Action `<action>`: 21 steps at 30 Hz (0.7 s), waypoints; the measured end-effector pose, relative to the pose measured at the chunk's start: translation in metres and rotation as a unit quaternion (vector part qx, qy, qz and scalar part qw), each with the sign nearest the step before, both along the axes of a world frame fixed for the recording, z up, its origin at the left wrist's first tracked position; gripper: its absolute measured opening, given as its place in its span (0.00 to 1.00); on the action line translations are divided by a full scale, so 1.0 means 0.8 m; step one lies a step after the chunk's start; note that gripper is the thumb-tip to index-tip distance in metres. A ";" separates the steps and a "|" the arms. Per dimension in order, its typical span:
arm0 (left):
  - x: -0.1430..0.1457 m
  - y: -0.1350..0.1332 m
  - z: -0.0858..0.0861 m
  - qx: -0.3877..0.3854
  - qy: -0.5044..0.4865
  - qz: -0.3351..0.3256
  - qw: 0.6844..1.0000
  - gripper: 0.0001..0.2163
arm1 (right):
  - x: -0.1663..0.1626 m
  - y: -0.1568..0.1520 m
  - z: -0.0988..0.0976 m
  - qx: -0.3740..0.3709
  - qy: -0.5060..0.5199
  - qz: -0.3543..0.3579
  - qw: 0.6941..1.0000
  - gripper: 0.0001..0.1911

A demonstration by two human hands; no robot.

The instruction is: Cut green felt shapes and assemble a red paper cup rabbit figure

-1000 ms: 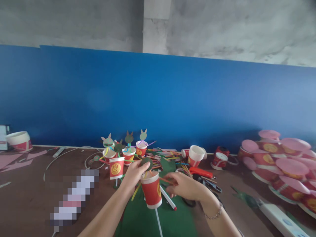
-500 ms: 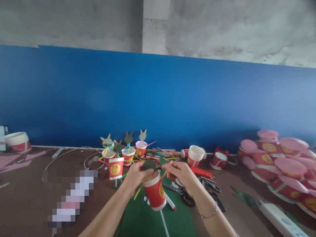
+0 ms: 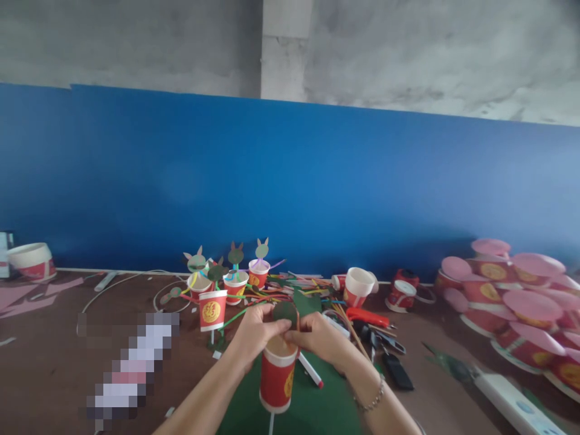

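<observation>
A red paper cup [image 3: 277, 379] with a white rim and a gold emblem stands nearly upright below my hands, with a white stick [image 3: 271, 424] coming out of its base. Just over the rim is a dark green paper disc [image 3: 285, 312], pinched at its left side by my left hand [image 3: 258, 335]. My right hand [image 3: 321, 339] is closed at the disc's right edge, pinching a thin orange strip [image 3: 298, 318] against it. The fingers hide most of the strip. A white marker with a red end [image 3: 310, 370] lies behind the cup on green paper [image 3: 324, 402].
Several finished cups with animal-head cutouts, one of them here [image 3: 212, 311], stand back left. Behind my hands lie colourful pipe cleaners [image 3: 290, 284]. To the right are a red-handled tool [image 3: 368, 317], a black object [image 3: 399, 370], and stacked cups with pink discs [image 3: 532, 305].
The cup has come nearer and turned more upright. My right hand has moved left and down, bringing the orange strip against the green disc's edge.
</observation>
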State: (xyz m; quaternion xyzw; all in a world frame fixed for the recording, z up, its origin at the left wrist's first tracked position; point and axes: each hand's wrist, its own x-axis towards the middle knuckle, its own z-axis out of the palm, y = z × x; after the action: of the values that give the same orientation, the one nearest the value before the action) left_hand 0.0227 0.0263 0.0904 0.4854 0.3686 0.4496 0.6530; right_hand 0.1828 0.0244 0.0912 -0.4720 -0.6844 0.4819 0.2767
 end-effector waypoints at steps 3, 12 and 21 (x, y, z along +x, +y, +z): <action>0.001 -0.003 0.001 -0.002 0.007 0.009 1.000 0.15 | -0.001 0.003 -0.009 0.004 0.029 -0.009 1.000 0.15; -0.004 0.007 -0.004 0.079 0.092 0.124 0.985 0.16 | -0.002 0.005 -0.004 -0.021 0.083 -0.042 0.995 0.14; -0.019 0.007 0.004 0.093 0.277 0.041 0.955 0.26 | 0.024 0.035 -0.024 -0.011 0.175 -0.217 0.960 0.20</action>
State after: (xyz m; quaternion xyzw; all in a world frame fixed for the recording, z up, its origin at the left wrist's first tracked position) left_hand 0.0073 0.0320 0.0936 0.6338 0.5115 0.3558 0.4582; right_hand 0.2021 0.0525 0.0717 -0.5206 -0.5015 0.4925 0.4847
